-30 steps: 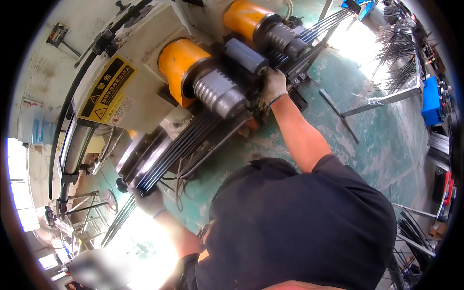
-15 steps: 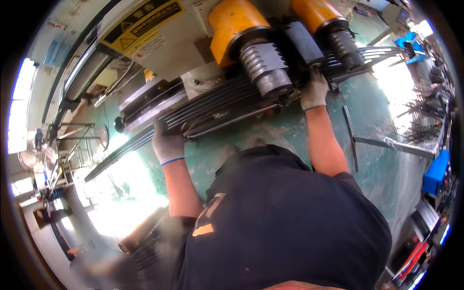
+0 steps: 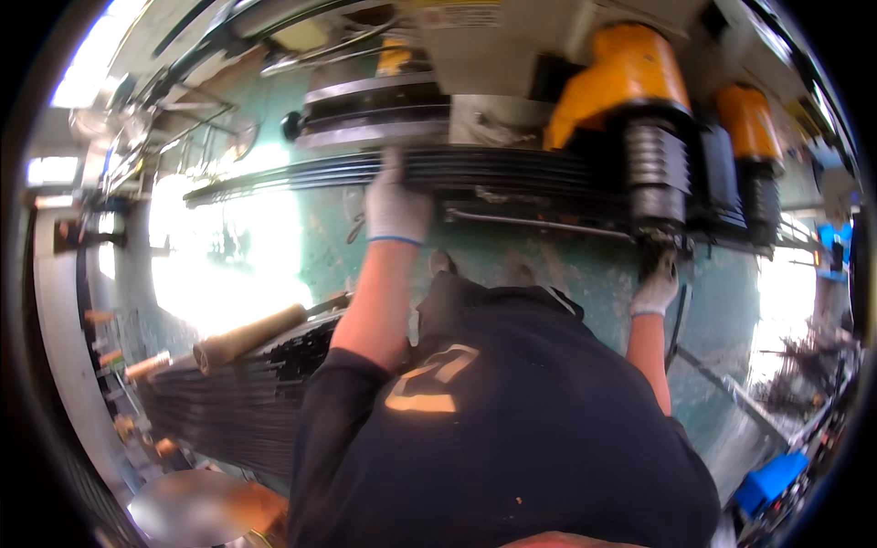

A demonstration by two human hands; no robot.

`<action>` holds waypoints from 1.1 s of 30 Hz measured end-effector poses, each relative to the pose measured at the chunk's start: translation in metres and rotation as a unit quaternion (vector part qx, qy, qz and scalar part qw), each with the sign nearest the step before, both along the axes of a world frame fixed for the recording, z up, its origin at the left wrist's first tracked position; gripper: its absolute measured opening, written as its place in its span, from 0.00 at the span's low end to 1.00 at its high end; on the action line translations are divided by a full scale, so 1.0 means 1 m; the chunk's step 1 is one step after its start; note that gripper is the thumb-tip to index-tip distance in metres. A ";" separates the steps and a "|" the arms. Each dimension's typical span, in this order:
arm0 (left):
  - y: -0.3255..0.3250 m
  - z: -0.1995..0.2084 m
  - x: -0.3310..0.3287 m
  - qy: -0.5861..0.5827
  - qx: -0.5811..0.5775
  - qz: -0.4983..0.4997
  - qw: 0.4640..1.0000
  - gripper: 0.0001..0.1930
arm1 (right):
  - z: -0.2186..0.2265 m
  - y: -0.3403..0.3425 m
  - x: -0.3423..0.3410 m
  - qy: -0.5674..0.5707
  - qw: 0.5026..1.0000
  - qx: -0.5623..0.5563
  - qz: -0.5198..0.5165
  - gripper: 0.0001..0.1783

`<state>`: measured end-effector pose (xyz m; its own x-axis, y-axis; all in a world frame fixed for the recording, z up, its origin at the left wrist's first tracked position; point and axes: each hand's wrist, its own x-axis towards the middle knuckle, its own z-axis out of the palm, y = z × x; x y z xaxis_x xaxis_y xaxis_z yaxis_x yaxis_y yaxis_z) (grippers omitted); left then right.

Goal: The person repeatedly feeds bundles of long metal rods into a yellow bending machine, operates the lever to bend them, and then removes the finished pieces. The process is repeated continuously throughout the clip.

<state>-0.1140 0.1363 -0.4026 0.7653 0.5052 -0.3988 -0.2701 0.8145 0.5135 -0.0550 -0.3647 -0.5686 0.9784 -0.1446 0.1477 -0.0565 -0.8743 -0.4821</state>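
Note:
A bundle of long dark metal bars (image 3: 301, 173) lies across the front of a machine. My left hand (image 3: 397, 208), in a pale knitted glove with a blue cuff, is closed on the near edge of the bars. Its thumb lies over the top; the other fingers are mostly hidden. My right hand (image 3: 654, 290), gloved alike, is raised to a dark fitting (image 3: 660, 248) under a ribbed steel cylinder (image 3: 656, 173). Its fingers are curled there, and what they hold is too dark to make out. An orange housing (image 3: 635, 68) sits above the cylinder.
A second orange housing (image 3: 747, 119) stands to the right. A thin rod (image 3: 539, 222) runs below the bars. Behind me on the left are a stack of dark bars (image 3: 228, 406) and a brown roll (image 3: 251, 336). A metal frame (image 3: 731, 388) and blue bin (image 3: 772, 482) stand at right.
The view has turned, so the machine appears level and further right. My left hand still grips the bars. My right hand has come down from beside the cylinder to the fitting below it.

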 end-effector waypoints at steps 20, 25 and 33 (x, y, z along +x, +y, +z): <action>0.518 -0.040 -0.181 -0.039 0.046 0.208 0.976 0.22 | -0.060 0.122 -0.193 0.252 0.888 0.366 -0.120 0.17; 0.604 -0.035 -0.208 0.034 0.107 0.258 0.960 0.26 | -0.009 0.158 -0.187 0.302 0.876 0.295 -0.232 0.17; 0.631 -0.022 -0.215 0.114 0.188 0.224 0.949 0.30 | -0.012 0.162 -0.169 0.298 0.862 0.365 -0.187 0.15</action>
<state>-0.3293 0.7669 -0.4248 0.3554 0.8992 -0.2551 -0.3928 0.3913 0.8322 -0.2239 -0.2023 -0.5805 0.7137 -0.3073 -0.6294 -0.6966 -0.2179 -0.6835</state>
